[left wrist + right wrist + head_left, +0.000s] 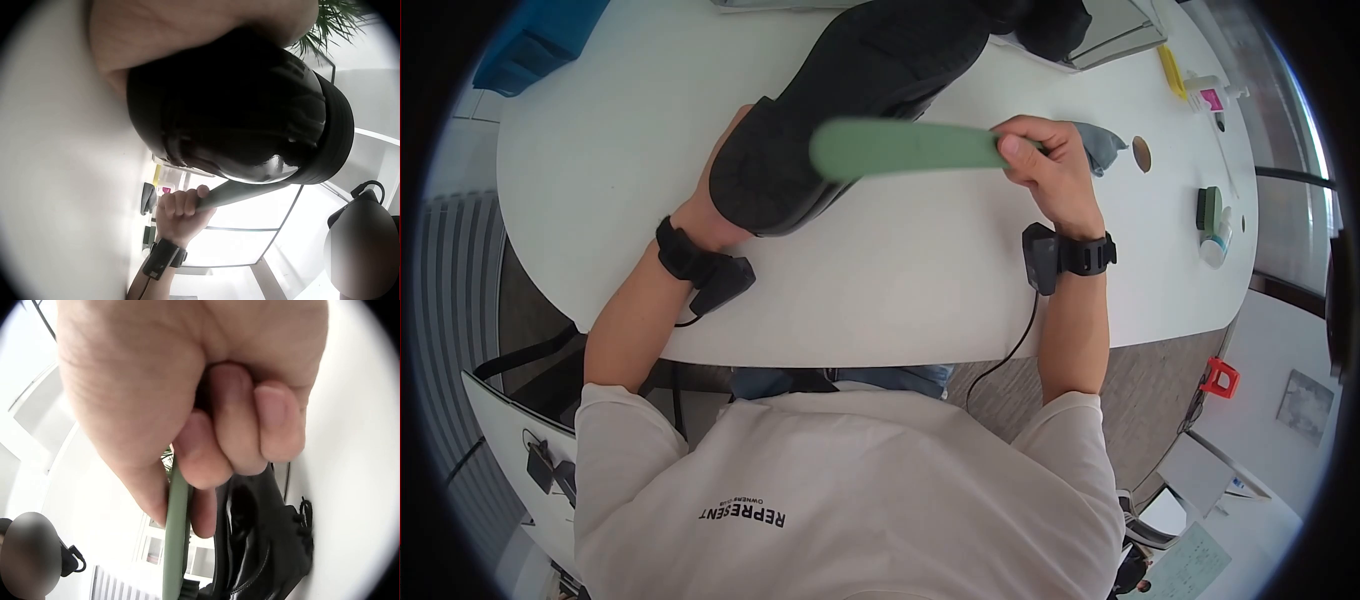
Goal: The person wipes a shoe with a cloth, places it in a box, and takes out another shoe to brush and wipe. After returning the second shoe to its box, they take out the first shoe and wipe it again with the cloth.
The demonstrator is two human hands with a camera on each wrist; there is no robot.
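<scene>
A black glossy lace-up shoe (880, 60) is tipped over with its sole toward the head camera. My left hand (712, 222) grips it from beneath at the near heel end, fingers mostly hidden by the shoe. In the left wrist view, that palm lies against the rounded black heel (237, 125). My right hand (1055, 170) pinches the end of a long green brush (910, 148), thumb on top and other fingers curled. Dark bristles (189, 589) show on the brush's underside in the right wrist view. The brush's far end overlaps the heel in the head view.
Beyond the right hand lie a grey cloth (1102, 147) and a round hole (1141, 154) in the white table (880, 290). Bottles (1215, 245), a green-and-black brush (1208, 210) and a yellow object (1171, 70) line the right side. A blue bin (535, 45) stands far left.
</scene>
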